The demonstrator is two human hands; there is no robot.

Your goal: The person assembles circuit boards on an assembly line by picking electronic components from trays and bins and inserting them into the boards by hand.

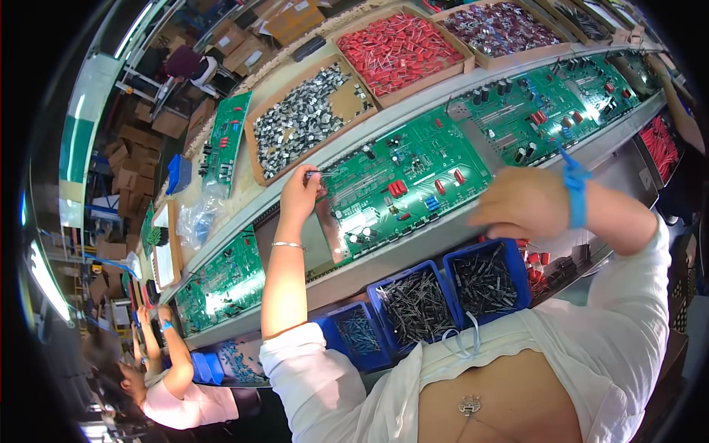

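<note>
Glossy boards, cardboard trays, plastic bins

The green board [402,181] under the left hand [299,193] has a glossy lacquered face that throws white glare, studded with shiny red, blue and black plastic-cased parts. The left wrist wears a thin polished metal bangle [287,245]; the right hand [521,203] wears a smooth blue plastic strap [575,193]. Both sleeves [628,332] are soft white matt cloth. Along the worktop's near edge sit blue plastic bins [487,280], smooth and slightly shiny, full of dull black parts with bright wire legs. At its far edge stand matt brown cardboard trays [306,118], one with glossy red parts, and a crinkled clear plastic bag [198,218].
</note>
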